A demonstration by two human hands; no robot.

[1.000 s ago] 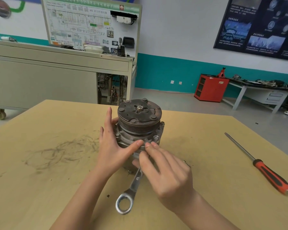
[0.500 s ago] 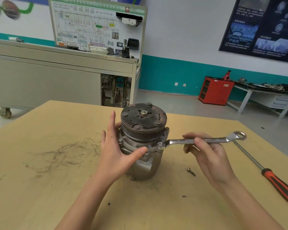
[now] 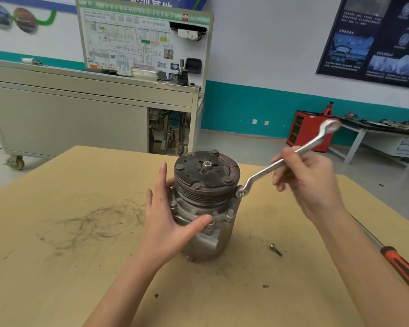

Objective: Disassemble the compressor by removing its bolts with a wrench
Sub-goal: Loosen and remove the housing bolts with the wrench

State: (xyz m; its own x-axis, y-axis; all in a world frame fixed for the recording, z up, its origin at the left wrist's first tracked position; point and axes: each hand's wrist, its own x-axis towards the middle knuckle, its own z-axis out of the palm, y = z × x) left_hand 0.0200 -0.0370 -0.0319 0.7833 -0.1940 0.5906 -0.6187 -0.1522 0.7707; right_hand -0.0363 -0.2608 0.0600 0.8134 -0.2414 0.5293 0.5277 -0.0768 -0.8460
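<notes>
I have my left hand (image 3: 165,223) laid with released, straight fingers (image 3: 162,178) against the compressor (image 3: 206,185) on the bench (image 3: 80,279), while my right hand (image 3: 309,182) grasps the wrench (image 3: 265,171), its ring end opposite those fingers.

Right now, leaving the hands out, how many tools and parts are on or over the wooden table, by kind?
compressor: 1
wrench: 1
screwdriver: 1
loose bolt: 1
Total: 4
</notes>
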